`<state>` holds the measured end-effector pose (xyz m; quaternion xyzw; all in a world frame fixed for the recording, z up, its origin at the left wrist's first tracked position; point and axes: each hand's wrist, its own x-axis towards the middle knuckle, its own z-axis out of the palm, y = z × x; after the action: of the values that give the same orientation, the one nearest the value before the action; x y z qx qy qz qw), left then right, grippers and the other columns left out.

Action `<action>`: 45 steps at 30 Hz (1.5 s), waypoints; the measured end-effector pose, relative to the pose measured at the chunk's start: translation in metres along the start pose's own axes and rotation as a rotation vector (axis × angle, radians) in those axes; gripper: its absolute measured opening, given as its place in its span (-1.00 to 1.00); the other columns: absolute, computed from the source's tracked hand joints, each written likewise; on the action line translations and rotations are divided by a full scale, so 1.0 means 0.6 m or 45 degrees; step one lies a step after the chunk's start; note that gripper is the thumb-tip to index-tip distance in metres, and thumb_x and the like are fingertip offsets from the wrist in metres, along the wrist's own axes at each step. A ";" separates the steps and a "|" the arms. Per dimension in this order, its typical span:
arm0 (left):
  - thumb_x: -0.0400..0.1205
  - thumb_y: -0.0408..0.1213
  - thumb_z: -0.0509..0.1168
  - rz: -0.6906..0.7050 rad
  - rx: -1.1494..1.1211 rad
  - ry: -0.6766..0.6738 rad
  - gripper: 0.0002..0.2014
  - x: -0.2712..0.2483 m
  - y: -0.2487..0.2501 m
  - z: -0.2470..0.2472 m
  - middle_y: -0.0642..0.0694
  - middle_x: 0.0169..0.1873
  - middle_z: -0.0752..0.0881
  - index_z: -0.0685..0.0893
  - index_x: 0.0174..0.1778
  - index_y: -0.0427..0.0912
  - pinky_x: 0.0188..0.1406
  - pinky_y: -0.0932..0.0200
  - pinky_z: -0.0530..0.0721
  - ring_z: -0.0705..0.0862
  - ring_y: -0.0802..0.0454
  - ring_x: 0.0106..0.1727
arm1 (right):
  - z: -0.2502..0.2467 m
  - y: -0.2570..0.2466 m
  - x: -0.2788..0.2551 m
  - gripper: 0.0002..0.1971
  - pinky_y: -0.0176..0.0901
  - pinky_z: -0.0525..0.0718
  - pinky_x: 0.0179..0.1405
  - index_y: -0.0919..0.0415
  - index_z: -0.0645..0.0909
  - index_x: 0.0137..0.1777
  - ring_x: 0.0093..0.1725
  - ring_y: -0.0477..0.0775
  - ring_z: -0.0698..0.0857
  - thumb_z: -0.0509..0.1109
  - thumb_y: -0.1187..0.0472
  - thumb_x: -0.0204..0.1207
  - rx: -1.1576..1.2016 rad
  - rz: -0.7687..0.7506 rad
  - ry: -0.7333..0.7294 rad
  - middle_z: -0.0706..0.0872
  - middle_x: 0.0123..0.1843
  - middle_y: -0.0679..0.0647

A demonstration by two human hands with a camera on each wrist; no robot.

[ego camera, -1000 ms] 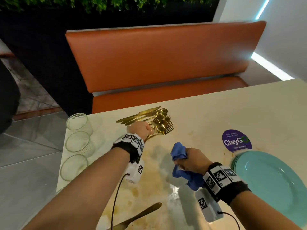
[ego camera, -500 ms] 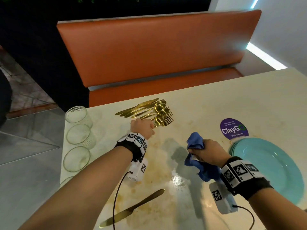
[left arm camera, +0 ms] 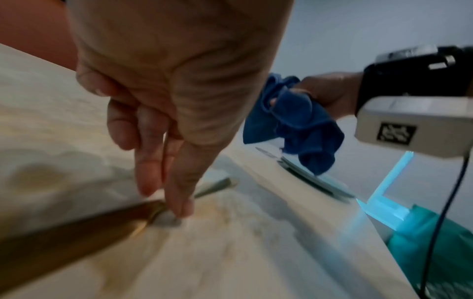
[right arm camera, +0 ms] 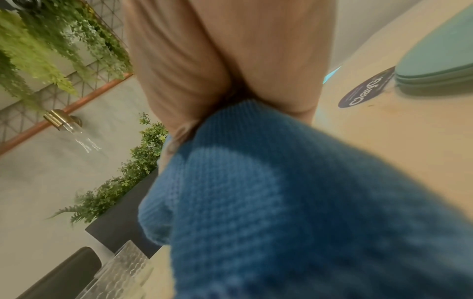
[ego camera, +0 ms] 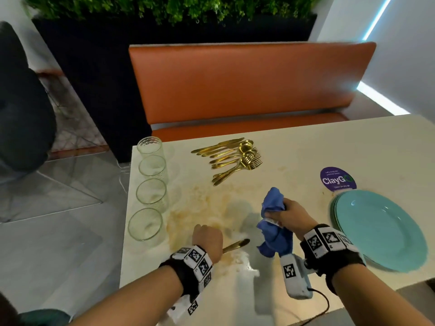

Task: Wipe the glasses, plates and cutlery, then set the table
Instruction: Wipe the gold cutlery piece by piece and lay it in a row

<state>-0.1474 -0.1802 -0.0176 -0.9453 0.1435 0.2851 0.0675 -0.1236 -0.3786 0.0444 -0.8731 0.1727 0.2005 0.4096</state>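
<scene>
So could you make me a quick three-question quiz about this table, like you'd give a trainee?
1. True or false: the right hand holds a blue cloth.
2. How many glasses stand along the table's left edge?
   A. two  B. four  C. six
3. Fill in: the left hand's fingers reach down to the lone gold ____ lying apart from the cutlery pile.

Key:
1. True; its grip bunches the cloth.
2. B, four in a row.
3. Knife; whether the fingers already pinch it is unclear.
</scene>
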 end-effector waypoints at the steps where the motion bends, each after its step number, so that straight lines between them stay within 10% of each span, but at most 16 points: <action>1: 0.60 -0.24 0.28 0.013 0.017 0.034 -0.82 -0.007 0.000 0.010 -0.12 0.09 0.71 0.67 0.09 -0.14 0.21 0.06 0.41 0.61 -0.12 0.18 | 0.004 0.002 -0.008 -0.70 0.10 0.66 0.07 0.38 0.61 0.05 0.06 0.32 0.69 0.48 0.18 0.42 0.009 0.002 0.000 0.73 0.03 0.34; 14: 0.52 -0.24 0.40 -0.094 -0.344 -0.131 -0.72 -0.022 0.005 0.001 -0.18 0.13 0.73 0.71 0.12 -0.26 0.02 0.13 0.64 0.70 -0.12 0.16 | 0.014 0.062 -0.100 -0.84 -0.08 0.64 -0.11 0.23 0.64 -0.15 -0.11 0.18 0.70 0.54 0.20 0.38 0.166 0.045 0.134 0.75 -0.17 0.18; 26: 0.57 -0.28 0.37 0.081 -1.235 0.258 -0.81 -0.020 0.043 -0.126 -0.13 0.11 0.75 0.74 0.08 -0.20 0.13 0.13 0.58 0.66 -0.09 0.18 | 0.054 0.021 -0.117 -0.80 -0.05 0.62 0.09 0.09 0.60 -0.12 -0.02 0.14 0.69 0.29 -0.02 0.59 0.012 -0.043 -0.173 0.74 0.01 0.15; 32: 0.57 -0.38 0.31 0.094 -1.499 0.242 -0.92 -0.013 0.052 -0.158 -0.18 -0.11 0.74 0.69 -0.22 -0.19 0.05 0.02 0.60 0.64 -0.17 0.02 | 0.038 -0.013 -0.089 -0.70 -0.18 0.54 -0.23 0.18 0.59 -0.18 -0.12 0.14 0.65 0.27 -0.05 0.58 -0.130 -0.059 0.019 0.70 -0.05 0.21; 42: 0.59 -0.36 0.37 0.066 -1.847 0.245 -0.98 0.018 0.051 -0.210 -0.02 -0.16 0.67 0.67 -0.13 -0.17 0.04 0.22 0.42 0.57 0.04 0.03 | -0.029 -0.017 -0.042 -0.78 -0.39 0.46 -0.36 0.05 0.50 -0.33 -0.34 -0.14 0.54 0.34 0.24 0.54 -0.032 -0.168 -0.097 0.60 -0.31 -0.03; 45: 0.49 -0.25 0.49 -0.003 -1.754 0.294 -0.67 0.043 0.027 -0.217 -0.11 0.15 0.67 0.62 0.14 -0.18 0.35 -0.01 0.48 0.55 -0.09 0.30 | -0.058 -0.016 -0.023 -0.86 -0.34 0.49 -0.30 0.14 0.55 -0.22 -0.22 0.00 0.60 0.32 0.17 0.56 -0.229 -0.191 -0.105 0.63 -0.23 0.02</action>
<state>-0.0641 -0.2291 0.0750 -0.7973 -0.0646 0.2088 -0.5627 -0.1236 -0.3986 0.0776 -0.9078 0.0714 0.2195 0.3503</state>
